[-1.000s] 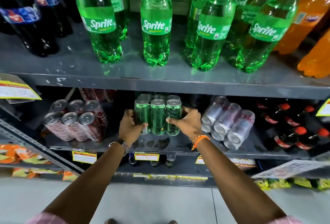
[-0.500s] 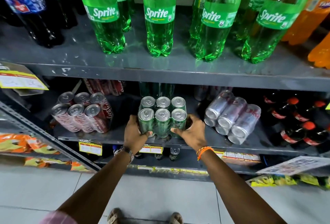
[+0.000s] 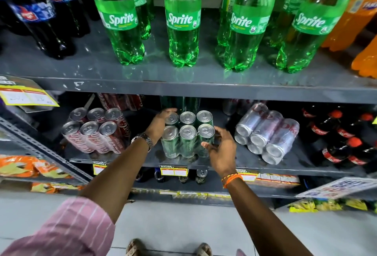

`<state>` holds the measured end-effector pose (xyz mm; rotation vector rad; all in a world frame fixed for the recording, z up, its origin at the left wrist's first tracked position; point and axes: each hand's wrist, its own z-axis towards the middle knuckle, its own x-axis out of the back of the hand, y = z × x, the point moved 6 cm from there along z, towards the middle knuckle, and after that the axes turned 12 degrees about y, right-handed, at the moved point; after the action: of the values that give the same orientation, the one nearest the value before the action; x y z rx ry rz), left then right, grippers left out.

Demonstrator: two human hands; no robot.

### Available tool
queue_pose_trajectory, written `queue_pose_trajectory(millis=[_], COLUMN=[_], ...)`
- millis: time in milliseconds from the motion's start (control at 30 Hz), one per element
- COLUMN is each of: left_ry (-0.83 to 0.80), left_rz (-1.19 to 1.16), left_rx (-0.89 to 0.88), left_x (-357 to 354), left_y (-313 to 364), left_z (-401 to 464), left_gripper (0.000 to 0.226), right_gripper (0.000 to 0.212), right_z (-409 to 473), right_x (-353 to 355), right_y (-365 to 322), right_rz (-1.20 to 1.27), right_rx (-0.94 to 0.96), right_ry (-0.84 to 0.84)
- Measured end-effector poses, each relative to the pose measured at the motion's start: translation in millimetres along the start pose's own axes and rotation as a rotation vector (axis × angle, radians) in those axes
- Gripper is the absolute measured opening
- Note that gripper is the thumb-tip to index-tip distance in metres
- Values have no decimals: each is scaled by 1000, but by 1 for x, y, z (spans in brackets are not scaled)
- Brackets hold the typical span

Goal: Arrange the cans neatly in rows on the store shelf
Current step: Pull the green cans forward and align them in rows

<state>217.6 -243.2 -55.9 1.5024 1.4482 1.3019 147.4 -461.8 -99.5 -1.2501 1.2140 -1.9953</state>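
Observation:
A shrink-wrapped six-pack of green cans (image 3: 187,141) stands upright on the grey middle shelf (image 3: 306,154), close to its front edge. My left hand (image 3: 160,124) lies along the pack's left side. Its fingers are stretched out past the back-left can and are not clamped on it. My right hand (image 3: 222,150) hovers at the pack's front right corner with its fingers spread, just off the wrap. To the left, a pack of red cola cans (image 3: 95,135) leans over. A pack of silver cans (image 3: 267,133) lies tilted to the right.
The upper shelf (image 3: 183,86) overhangs the cans and carries Sprite bottles (image 3: 183,31), dark cola bottles (image 3: 40,21) and orange bottles (image 3: 359,11). Small cola bottles (image 3: 336,143) fill the middle shelf's right end. Price tags (image 3: 173,171) hang on the shelf lip, with single cans (image 3: 201,176) below.
The green pack has come forward and now rests on the shelf. Both hands have let go of its sides: the left slid toward the back and the right drew away.

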Motion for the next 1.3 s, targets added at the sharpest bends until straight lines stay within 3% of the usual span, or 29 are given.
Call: queue_pose_trajectory(millis=[167, 467, 533, 633, 700, 867, 1200, 1300], left_ry=[57, 120, 145, 99, 69, -77, -148, -85], left_rz=[-124, -178, -142, -24, 43, 321, 404, 404], left_rx=[-31, 11, -24, -95, -175, -184, -205, -196], left_x=[8, 9, 10, -2, -13, -49, -38, -21], left_y=[-9, -27, -10, 24, 49, 67, 54, 55], left_z=[-20, -58, -42, -16, -5, 11, 16, 7], left_gripper=[44, 40, 42, 43, 44, 40, 43, 48], right_gripper=[68, 67, 58, 30, 16, 61, 58, 55], right_z=[30, 79, 73, 35, -6, -61, -37, -27], right_x=[-6, -13, -5, 17, 21, -7, -4, -2], right_y=[-2, -29, -25, -32, -44, -51, -37, -24], right_rz=[-47, -26, 13, 73, 166, 119, 104, 223], right_rx=[13, 114, 55, 12, 22, 72, 37, -45], right_ry=[7, -234, -172, 70, 96, -51, -63, -92])
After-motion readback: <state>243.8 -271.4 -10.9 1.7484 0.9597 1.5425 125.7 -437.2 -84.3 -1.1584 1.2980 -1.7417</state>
